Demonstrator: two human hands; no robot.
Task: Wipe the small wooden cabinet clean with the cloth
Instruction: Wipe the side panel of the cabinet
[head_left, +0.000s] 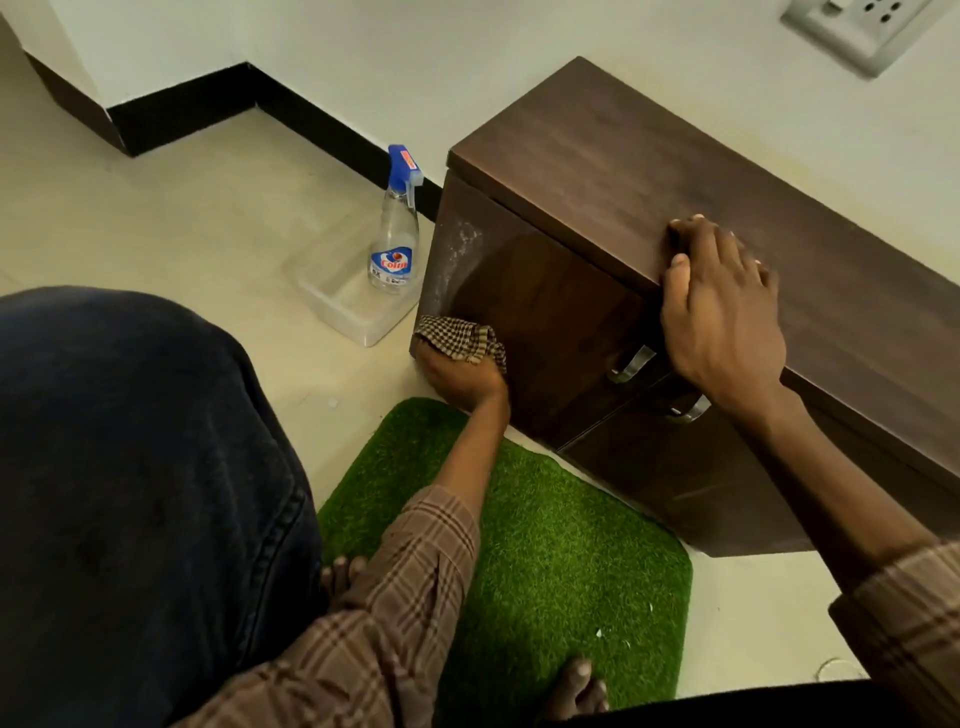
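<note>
Two hands work at the cabinet (597, 171), a low dark-wood unit standing on the floor (171, 208) against the wall (467, 62). The left hand (460, 376) is clenched around the cloth (460, 338), a checked rag bunched in its grip, and presses it against the cabinet's front door near that door's lower left corner. The cloth lies above the knuckles, between the hand and the door panel, touching the wood. The right hand (722, 312) holds nothing: it lies flat over the front edge of the cabinet's top, fingers spread on the top panel and the thumb hooked over the edge. Just below that hand, on the cabinet front, sit two metal handles (634, 364), one partly hidden by the wrist. A whitish, dusty smear shows on the door's upper left part, above the cloth.

Left of the cabinet, near its side, a spray bottle (395, 228) with a blue trigger stands upright beside or in a clear tray (343, 306); which of the two I cannot tell. In front of the cabinet a green mat (545, 545) lies on the floor, under the left forearm. A plaid sleeve (405, 582) covers that arm up to the forearm. A dark denim knee (130, 493) fills the area left of the mat, and bare toes rest on the mat's near edge. A socket (852, 26) is on the wall above the cabinet.
</note>
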